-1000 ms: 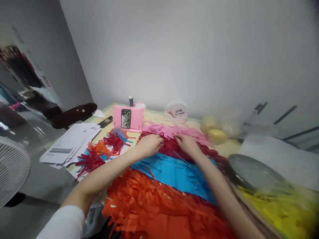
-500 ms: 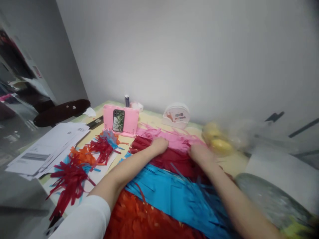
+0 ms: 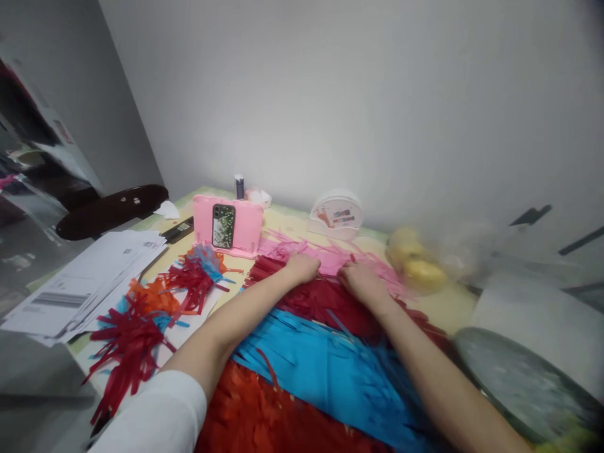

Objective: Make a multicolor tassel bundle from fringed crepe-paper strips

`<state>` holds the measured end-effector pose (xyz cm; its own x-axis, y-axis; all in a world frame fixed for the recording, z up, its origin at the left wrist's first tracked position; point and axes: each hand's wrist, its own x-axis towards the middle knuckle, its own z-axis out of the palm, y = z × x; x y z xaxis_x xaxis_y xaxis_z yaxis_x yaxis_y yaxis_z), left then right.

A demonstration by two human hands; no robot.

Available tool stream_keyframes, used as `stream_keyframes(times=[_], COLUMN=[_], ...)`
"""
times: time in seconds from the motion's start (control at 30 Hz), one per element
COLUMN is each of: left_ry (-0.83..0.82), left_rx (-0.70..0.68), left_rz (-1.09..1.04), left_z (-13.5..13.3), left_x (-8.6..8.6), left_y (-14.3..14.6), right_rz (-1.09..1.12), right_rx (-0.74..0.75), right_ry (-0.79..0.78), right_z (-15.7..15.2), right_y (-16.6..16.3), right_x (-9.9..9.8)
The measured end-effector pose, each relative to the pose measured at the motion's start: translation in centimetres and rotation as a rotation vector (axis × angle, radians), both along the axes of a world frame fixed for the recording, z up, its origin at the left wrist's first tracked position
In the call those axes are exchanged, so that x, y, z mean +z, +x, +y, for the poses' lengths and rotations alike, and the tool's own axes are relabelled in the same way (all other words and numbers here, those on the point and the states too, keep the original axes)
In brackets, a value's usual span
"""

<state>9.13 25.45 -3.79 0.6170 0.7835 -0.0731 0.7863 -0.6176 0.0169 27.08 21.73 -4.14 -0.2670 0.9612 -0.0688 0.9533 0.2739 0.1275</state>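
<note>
Layers of fringed tissue paper lie across the table in bands. My left hand (image 3: 303,268) is closed at the upper edge of the dark red tissue paper (image 3: 325,305), where it meets the pink tissue paper (image 3: 333,255). A short way to the right, my right hand (image 3: 362,282) pinches the same dark red edge, its fingertips partly hidden. Below my wrists spreads the blue tissue paper (image 3: 306,352), and nearest me is the orange tissue paper (image 3: 250,402). Tasselled tissue bunches (image 3: 129,340) in red, orange and blue lie left of my left forearm.
A pink tablet case (image 3: 252,226) with a phone (image 3: 223,226) against it stands behind the paper. White sheets (image 3: 89,277) are stacked at left. A white half-round box (image 3: 336,217) is by the wall. Yellow bundles (image 3: 419,267) and a dark-rimmed oval tray (image 3: 476,336) lie right.
My right hand has moved left, closer to my left hand, along the dark red paper's edge. My left hand stays at nearly the same place. The view has shifted slightly.
</note>
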Motion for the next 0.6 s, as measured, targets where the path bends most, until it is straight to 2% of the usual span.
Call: stream_keyframes(times=[0.27,0.6], left_ry=[0.001,-0.069], left_rx=[0.001,0.04], left_rz=[-0.066,-0.088], left_z=[0.0,0.4], left_x=[0.6,1.3], left_y=[-0.2,-0.3], right_rz=[0.034,0.204], right_rx=[-0.035,-0.155], right_ry=[-0.065,-0.034], right_z=[1.0,1.2], right_y=[0.2,0.2], right_x=[0.2,0.0])
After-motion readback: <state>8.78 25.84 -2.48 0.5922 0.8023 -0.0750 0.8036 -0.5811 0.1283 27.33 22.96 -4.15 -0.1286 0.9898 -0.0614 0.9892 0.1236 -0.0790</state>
